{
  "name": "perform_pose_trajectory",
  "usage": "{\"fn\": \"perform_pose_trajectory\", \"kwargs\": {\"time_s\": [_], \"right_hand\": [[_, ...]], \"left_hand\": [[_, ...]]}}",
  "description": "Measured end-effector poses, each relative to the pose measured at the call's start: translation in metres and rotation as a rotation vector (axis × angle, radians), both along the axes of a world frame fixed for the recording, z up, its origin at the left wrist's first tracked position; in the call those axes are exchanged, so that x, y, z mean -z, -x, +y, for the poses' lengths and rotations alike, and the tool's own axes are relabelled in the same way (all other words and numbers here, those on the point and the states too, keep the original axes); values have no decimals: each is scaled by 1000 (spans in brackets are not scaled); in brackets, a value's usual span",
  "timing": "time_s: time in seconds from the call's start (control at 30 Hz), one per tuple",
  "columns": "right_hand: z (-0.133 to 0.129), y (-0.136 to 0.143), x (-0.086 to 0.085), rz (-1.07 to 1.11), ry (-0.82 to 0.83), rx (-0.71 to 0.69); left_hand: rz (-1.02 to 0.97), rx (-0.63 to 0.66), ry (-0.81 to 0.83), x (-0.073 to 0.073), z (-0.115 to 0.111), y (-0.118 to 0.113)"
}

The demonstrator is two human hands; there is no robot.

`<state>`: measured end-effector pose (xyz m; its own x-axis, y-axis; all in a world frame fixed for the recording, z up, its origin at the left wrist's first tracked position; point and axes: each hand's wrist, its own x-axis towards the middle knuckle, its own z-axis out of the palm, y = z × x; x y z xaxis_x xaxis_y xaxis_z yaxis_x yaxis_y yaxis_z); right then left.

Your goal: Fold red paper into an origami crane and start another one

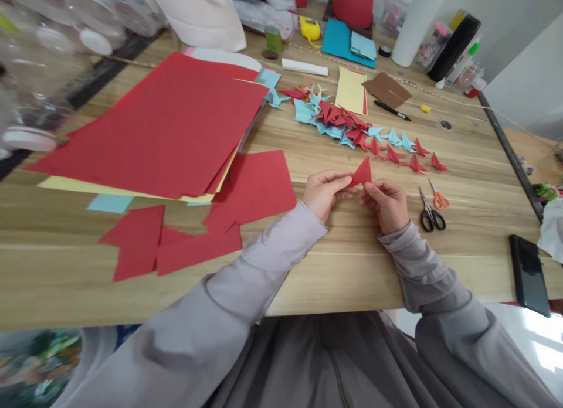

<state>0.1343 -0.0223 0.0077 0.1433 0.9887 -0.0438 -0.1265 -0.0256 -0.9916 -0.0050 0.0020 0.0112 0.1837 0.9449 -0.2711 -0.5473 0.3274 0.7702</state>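
Note:
A small red folded paper [362, 172], pointed at its top, is held between my two hands above the wooden table. My left hand [328, 192] pinches its left side between thumb and fingers. At its lower right corner, my right hand [387, 201] grips it with thumb and fingertips. Just beyond my hands, red folded cranes [393, 155] and light blue ones [393, 137] lie in rows, joining a heaped pile of red and blue folded pieces [334, 118].
Large red sheets [162, 126] are stacked at the left, with cut red pieces [197, 250] nearer the front edge. Black scissors [431, 216] and orange scissors [438, 198] lie right of my hands. A phone [529, 273] rests at the right edge; a white roll [416, 27] stands behind.

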Motion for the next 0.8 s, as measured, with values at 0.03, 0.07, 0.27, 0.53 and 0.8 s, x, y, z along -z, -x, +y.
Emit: {"fn": "perform_pose_trajectory", "kwargs": {"time_s": [0.03, 0.07, 0.27, 0.53, 0.8], "right_hand": [[0, 0, 0, -12, 2, -4], [0, 0, -1, -30, -1, -5], [1, 1, -2, -129, -125, -16], [3, -1, 1, -174, -166, 51], [2, -1, 0, -127, -117, 3]], "left_hand": [[14, -7, -5, 1, 0, -1], [26, -13, -14, 2, 0, -1], [204, -6, -158, 6, -1, -2], [183, 43, -159, 7, -3, -3], [241, -1, -235, 13, 0, -1]]}}
